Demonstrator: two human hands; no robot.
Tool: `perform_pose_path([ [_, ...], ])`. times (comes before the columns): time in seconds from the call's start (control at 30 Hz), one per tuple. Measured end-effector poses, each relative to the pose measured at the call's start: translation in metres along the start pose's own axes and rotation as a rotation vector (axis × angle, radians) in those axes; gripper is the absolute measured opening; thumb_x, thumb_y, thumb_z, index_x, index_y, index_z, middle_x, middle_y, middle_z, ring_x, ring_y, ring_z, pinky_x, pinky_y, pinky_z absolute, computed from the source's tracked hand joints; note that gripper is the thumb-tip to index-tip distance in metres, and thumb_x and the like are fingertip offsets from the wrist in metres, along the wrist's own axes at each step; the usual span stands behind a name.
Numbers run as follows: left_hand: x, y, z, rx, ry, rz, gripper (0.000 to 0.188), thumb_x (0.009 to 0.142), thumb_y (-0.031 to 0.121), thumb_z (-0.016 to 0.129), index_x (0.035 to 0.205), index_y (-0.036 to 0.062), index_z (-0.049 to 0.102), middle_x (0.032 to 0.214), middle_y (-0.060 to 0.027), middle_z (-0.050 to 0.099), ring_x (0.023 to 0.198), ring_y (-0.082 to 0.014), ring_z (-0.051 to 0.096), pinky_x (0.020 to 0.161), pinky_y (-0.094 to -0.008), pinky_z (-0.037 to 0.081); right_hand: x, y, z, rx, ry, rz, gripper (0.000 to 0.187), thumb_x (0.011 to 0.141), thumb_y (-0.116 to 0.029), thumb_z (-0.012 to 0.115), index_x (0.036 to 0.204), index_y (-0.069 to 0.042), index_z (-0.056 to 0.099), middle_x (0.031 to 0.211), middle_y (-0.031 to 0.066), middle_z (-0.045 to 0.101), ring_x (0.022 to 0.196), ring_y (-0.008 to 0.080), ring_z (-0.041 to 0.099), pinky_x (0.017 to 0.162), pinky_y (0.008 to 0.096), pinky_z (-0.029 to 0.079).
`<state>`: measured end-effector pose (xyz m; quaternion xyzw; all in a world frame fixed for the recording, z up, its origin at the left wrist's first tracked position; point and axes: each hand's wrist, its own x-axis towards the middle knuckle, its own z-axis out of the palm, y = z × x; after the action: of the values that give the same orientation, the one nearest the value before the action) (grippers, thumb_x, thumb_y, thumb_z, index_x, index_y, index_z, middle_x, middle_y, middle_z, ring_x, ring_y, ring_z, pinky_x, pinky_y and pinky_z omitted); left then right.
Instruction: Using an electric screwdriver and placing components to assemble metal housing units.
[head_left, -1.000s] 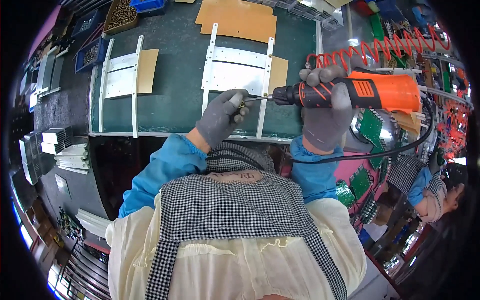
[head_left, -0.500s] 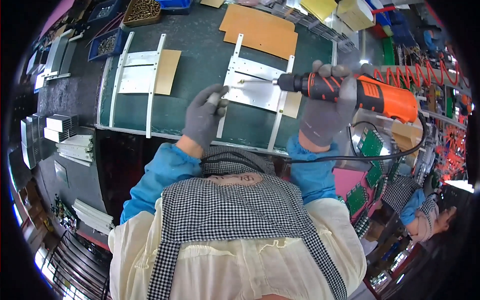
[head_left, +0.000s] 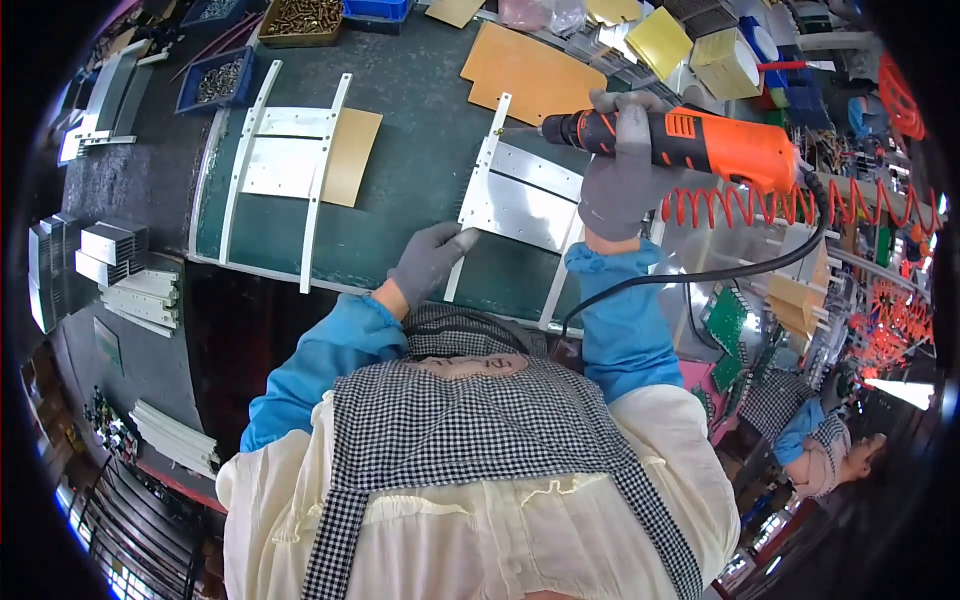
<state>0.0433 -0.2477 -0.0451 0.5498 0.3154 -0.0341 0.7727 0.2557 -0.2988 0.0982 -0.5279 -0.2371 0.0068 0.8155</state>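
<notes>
My gloved right hand [head_left: 618,180] grips an orange and black electric screwdriver [head_left: 690,145], held level. Its bit points left, and the tip reaches the upper part of a white metal rail [head_left: 488,155], where a small brass-coloured screw seems to sit. This rail lies along the left edge of a shiny metal plate [head_left: 525,205]; a second rail [head_left: 560,270] runs at the plate's right side, partly hidden by my right arm. My gloved left hand [head_left: 432,262] is closed at the lower left corner of the plate, thumb on the rail, fingers beside it.
Left of my hands lies a similar assembly of plate [head_left: 280,165] and two rails over brown board. Orange-brown sheets [head_left: 530,75] lie behind. Screw bins [head_left: 215,82] stand at the far left. A black cable [head_left: 700,270] and red coiled hose [head_left: 740,208] hang at right. Another person [head_left: 815,450] sits lower right.
My right hand has moved the screwdriver away from me and left, bringing its tip to the rail's upper part. My left hand has come down onto the rail at the plate's corner.
</notes>
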Motion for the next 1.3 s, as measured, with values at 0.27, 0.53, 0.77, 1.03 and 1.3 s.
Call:
perform_pose_path([
  [0.27, -0.003, -0.004, 0.000, 0.073, -0.019, 0.097, 0.038, 0.099, 0.029, 0.062, 0.118, -0.0033, 0.065, 0.092, -0.0010, 0.064, 0.087, -0.0089, 0.055, 0.080, -0.0256, 0.046, -0.001, -0.006, 0.003, -0.009, -0.036, -0.023, 0.067, 0.085, -0.001, 0.065, 0.142, -0.003, 0.030, 0.092, 0.0130, 0.066, 0.081, 0.0266, 0.068, 0.086, 0.0489, 0.057],
  [0.53, -0.008, -0.002, -0.001, 0.072, -0.002, 0.094, 0.036, 0.099, 0.027, 0.061, 0.119, -0.0027, 0.064, 0.091, -0.0004, 0.062, 0.085, -0.0093, 0.054, 0.079, -0.0256, 0.046, -0.008, -0.014, 0.008, -0.037, -0.201, 0.049, 0.026, 0.083, -0.001, 0.073, 0.104, 0.000, 0.059, 0.092, 0.0077, 0.066, 0.084, 0.0166, 0.066, 0.080, 0.0328, 0.055],
  [0.77, -0.012, -0.007, -0.002, 0.013, -0.015, 0.135, 0.036, 0.100, 0.026, 0.060, 0.122, -0.0023, 0.063, 0.091, 0.0003, 0.061, 0.085, -0.0087, 0.053, 0.079, -0.0256, 0.046, -0.002, -0.016, 0.022, -0.066, -0.122, 0.082, 0.025, 0.081, -0.002, 0.076, 0.101, 0.001, 0.060, 0.088, 0.0021, 0.064, 0.075, 0.0107, 0.060, 0.074, 0.0268, 0.052],
  [1.03, -0.013, 0.001, -0.005, 0.064, -0.038, 0.101, 0.036, 0.100, 0.025, 0.059, 0.123, -0.0017, 0.063, 0.089, 0.0011, 0.060, 0.083, -0.0080, 0.053, 0.077, -0.0253, 0.045, 0.007, -0.017, 0.027, -0.135, -0.402, 0.161, 0.023, 0.077, -0.008, 0.079, 0.094, -0.003, 0.063, 0.087, 0.0018, 0.064, 0.077, 0.0107, 0.061, 0.071, 0.0267, 0.051],
  [1.3, -0.016, -0.004, 0.000, -0.019, -0.004, 0.113, 0.034, 0.101, 0.025, 0.056, 0.121, -0.0012, 0.062, 0.087, 0.0011, 0.059, 0.081, -0.0076, 0.052, 0.075, -0.0248, 0.045, -0.002, -0.022, 0.041, -0.230, -0.264, 0.150, 0.026, 0.076, -0.006, 0.080, 0.094, -0.003, 0.062, 0.086, 0.0038, 0.066, 0.075, 0.0122, 0.063, 0.069, 0.0273, 0.053],
])
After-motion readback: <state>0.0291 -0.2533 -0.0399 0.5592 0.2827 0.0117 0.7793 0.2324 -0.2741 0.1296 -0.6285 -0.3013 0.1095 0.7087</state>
